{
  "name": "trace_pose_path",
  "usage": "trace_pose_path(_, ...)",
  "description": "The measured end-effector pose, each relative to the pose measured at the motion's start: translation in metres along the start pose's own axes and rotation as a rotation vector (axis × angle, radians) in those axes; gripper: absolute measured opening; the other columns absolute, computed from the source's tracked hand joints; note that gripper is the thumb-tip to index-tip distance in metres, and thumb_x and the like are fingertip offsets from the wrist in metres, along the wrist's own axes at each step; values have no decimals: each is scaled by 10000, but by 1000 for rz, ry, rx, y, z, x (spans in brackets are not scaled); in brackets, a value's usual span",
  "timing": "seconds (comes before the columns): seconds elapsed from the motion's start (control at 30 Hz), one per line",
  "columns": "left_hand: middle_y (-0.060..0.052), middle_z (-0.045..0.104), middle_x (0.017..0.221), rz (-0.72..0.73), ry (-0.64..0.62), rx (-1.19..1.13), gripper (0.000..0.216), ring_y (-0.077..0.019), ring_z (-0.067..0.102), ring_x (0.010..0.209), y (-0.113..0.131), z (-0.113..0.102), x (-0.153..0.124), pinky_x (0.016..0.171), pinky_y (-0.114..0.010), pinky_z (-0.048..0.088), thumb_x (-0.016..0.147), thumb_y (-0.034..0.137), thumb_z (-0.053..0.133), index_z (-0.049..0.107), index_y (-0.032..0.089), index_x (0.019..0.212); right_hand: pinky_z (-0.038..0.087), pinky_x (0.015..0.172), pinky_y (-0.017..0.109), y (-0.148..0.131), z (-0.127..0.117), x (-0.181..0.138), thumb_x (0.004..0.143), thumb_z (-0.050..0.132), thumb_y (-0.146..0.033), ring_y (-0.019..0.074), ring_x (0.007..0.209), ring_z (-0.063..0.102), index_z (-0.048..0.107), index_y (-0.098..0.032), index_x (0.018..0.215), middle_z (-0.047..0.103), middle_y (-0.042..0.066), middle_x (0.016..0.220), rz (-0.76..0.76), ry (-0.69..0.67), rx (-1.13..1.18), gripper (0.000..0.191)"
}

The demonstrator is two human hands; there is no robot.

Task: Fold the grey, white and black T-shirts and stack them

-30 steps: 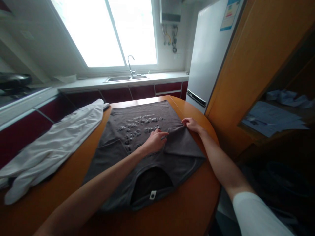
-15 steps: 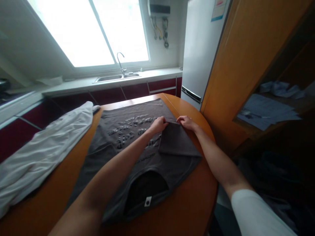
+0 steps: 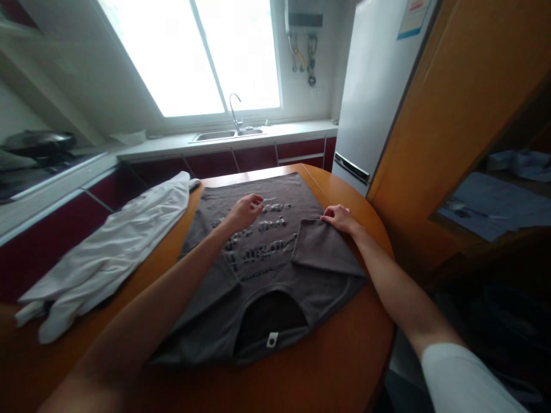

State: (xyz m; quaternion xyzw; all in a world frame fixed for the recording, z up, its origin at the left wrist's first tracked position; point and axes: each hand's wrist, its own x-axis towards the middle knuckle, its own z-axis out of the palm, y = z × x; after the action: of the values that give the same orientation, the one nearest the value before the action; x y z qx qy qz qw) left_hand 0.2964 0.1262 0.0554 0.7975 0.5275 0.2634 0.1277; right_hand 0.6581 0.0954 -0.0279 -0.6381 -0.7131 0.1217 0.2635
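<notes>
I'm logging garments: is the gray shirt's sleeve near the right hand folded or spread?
Folded: the sleeve lies inward over the shirt, cuff beside lettering.

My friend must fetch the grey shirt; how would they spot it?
Find the orange table in front of the window. The shirt lies spread on it, neck hole nearest the camera. Unlike the white garment at left, it is dark grey with shiny lettering.

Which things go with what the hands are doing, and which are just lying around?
Being used:
- gray shirt
- left hand, over its lettering
- right hand, at its folded sleeve
- table underneath

Just around:
- white garment
- sink
- fridge
</notes>
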Motion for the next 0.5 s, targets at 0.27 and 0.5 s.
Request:
trace_pose_path(0.27,-98,745,1073,-144,86,50,381,-250,691,955,-71,-85,-128,907,-363,539,861,415,500,729,183,1058,434,1034,394,-22,-2,-17,976,511,-328,283,1196,584,723,-205,1172,669,128,1250,-152,112,-72,315)
trace_pose_path(0.5,-121,642,1366,-61,15,91,467,-284,585,1279,-100,-49,-194,1142,-446,416,928,475,472,692,191,1227,470,1023,415,-41,25,-18,929,578,-306,295,1178,604,722,-177,1199,686,156,1234,-172,46,-110,332)
